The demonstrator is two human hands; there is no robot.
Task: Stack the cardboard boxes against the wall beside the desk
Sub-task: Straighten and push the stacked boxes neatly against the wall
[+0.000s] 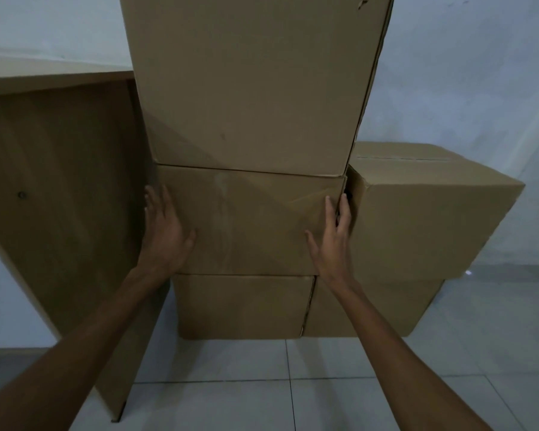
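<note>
Both hands are flat on the middle box (246,219) of the tall column, fingers straight, gripping nothing. My left hand (164,231) lies on the box's front face at its left edge, fingertips reaching toward the narrow gap beside the desk (59,188). My right hand (333,237) rests near the right front corner, thumb on the front face, fingers slipped along the corner into the dark slot between this box and the right-hand upper box (433,213). Open palms, no pinch: my read is that I am squaring and steadying, not lifting.

Column, bottom to top: lower box (243,306) on the tiled floor (371,384), middle box on it, large top box (249,82) above, running out of view at the top. The top box sits slightly skewed on the middle one, so pressing from both sides at mid-height seems the sensible way to true it up.

Second stack to the right: one box on another (386,306), the upper one turned at an angle, its corner jutting out. Both stacks stand beside the desk's side panel, backed toward the pale wall (464,73); whether they touch the wall I cannot tell.

Judgement: stacking nearly done, alignment remaining. Risk: the tall column tipping if I push unevenly.
</note>
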